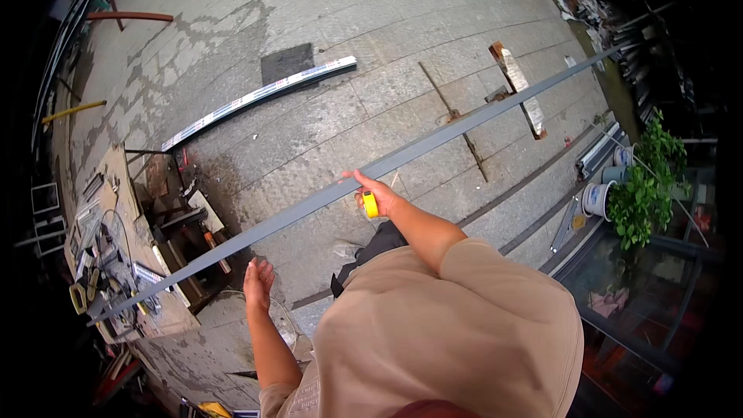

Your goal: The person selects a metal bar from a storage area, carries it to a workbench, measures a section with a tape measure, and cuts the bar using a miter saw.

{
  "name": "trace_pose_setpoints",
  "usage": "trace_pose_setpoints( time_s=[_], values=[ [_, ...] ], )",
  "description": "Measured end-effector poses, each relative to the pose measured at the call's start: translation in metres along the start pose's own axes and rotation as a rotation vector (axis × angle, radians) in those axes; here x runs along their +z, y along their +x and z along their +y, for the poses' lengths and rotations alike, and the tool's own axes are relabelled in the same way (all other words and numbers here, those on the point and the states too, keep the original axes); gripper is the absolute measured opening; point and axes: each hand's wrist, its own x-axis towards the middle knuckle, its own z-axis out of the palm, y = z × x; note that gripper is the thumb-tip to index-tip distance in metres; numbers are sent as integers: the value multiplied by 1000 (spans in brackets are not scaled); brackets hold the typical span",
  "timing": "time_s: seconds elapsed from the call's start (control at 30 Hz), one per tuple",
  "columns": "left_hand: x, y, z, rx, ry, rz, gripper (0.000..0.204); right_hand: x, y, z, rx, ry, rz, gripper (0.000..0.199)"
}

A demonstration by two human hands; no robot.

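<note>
Yellow and small, a tape measure [371,203] sits in the right hand [378,190], and that same hand has its fingers around a long grey bar [433,140]. The left hand [260,285] is bare and loose, with nothing in it, near the bar but not touching it. So the two hands are apart. Picking up the bar looks done, since the right hand has it off the ground [325,139]. The tape measure does not look pulled out along it, so any measuring seems not done yet, and I can't see a cut or a mark. The bar runs on a slant just in front of both hands. Its near end goes out past the left hand, over a bench [124,186] messy with tools [78,299]; I can't tell if it rests there. Farther off, ahead of the left hand, a white strip [263,94] lies on the ground. Its other end goes far out past the right hand, over a white block [520,89], toward a big heap [588,15] of junk.
</note>
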Motion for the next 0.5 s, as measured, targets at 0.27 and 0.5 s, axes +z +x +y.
trace_pose_setpoints(
  time_s=[0.27, 0.5],
  values=[
    [-28, -60, -176, 8, 571, 99, 50, -24, 4, 10, 97, -37, 55, 56],
    [-49, -119, -271, -190, 136, 267, 54, -47, 14, -11, 233, -158, 147, 77]
  ],
)
